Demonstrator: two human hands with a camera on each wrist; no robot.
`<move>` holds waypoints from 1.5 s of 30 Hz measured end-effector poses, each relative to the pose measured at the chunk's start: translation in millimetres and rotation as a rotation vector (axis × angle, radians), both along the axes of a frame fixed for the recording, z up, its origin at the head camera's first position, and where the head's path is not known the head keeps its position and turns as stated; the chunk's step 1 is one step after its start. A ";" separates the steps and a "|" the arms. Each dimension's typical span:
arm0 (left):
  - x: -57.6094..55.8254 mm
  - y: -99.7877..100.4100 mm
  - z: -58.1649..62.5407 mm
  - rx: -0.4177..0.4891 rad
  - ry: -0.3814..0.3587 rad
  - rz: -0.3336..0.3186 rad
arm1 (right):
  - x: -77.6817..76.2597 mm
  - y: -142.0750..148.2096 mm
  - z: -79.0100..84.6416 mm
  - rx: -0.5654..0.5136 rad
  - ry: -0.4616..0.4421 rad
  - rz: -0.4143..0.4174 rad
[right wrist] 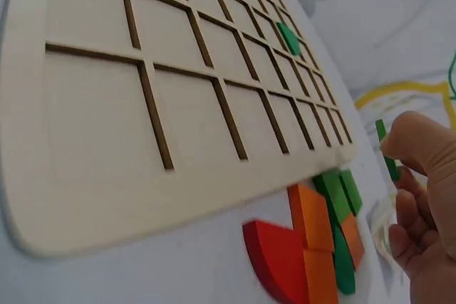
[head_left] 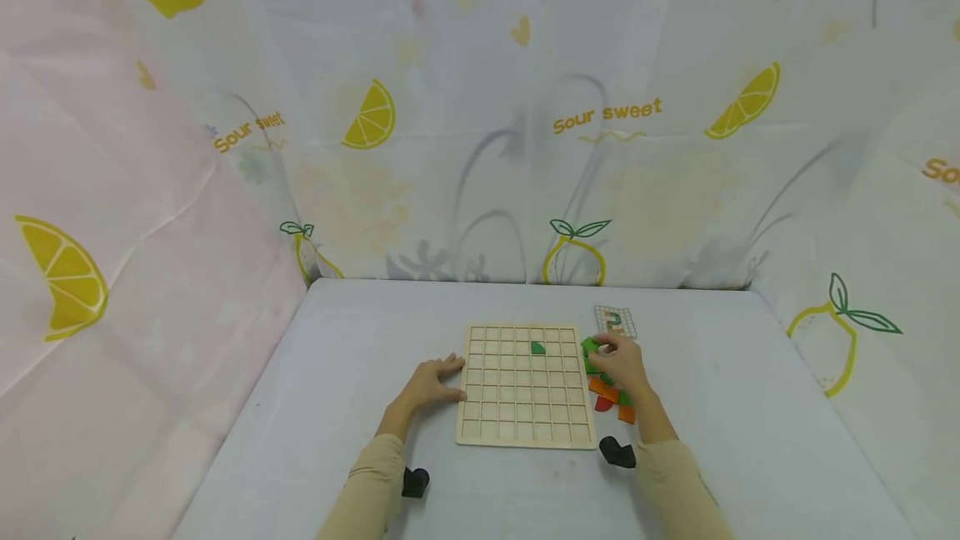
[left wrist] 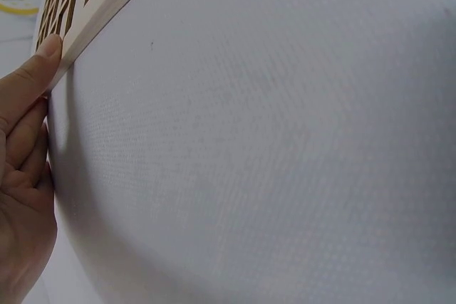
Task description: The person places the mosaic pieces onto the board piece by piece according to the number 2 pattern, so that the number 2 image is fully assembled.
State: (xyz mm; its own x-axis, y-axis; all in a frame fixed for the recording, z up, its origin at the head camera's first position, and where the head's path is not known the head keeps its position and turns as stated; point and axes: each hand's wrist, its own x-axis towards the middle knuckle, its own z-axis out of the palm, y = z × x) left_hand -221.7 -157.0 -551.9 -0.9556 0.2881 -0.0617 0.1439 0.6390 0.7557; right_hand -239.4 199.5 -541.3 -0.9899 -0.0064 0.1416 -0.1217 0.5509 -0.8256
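Sleeves (head_left: 367, 477) lie nearest; the left hand (head_left: 429, 382), thumb and fingers apart, touches the board (head_left: 522, 415). One cell carries a green piece (head_left: 537, 348); other visible cells are unfilled, with loose pieces (right wrist: 309, 215) beside the board. The right hand (head_left: 622, 362), fingers clamped on a green tile (right wrist: 392, 167), holds it off the board's right side, edge-on in the right wrist view, long axis steep; its outline cannot be told.

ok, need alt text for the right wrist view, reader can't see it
Right hand pinching a green piece beside a wooden grid board with another green piece on it. A red piece, orange pieces and more green pieces lie by the board.
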 end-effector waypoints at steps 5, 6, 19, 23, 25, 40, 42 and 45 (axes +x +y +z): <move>-0.9 -0.1 -1.1 -0.003 -0.006 -0.004 | -11.3 -28.2 -0.8 0.001 0.025 0.093; -0.9 -0.2 -0.9 0.000 -0.010 -0.002 | -13.6 -33.3 -1.3 0.007 0.022 0.103; 0.1 -0.6 0.8 0.006 -0.011 0.005 | -34.4 -75.4 -3.7 0.071 0.005 0.258; -0.5 -0.6 0.9 -0.006 0.000 -0.001 | -39.9 -81.9 -7.2 0.168 0.049 0.311; -0.5 -0.6 1.1 -0.013 0.006 -0.006 | -41.2 -84.0 -8.0 0.206 0.066 0.330; -1.5 -0.8 1.2 -0.037 0.013 -0.012 | -43.1 -84.7 0.7 0.193 -0.004 0.429; -0.9 -0.8 1.1 -0.036 0.011 -0.010 | -42.5 -84.7 1.6 0.188 -0.018 0.440; 0.1 -0.6 1.3 -0.028 -0.001 0.001 | -41.6 -85.1 1.3 0.229 0.012 0.460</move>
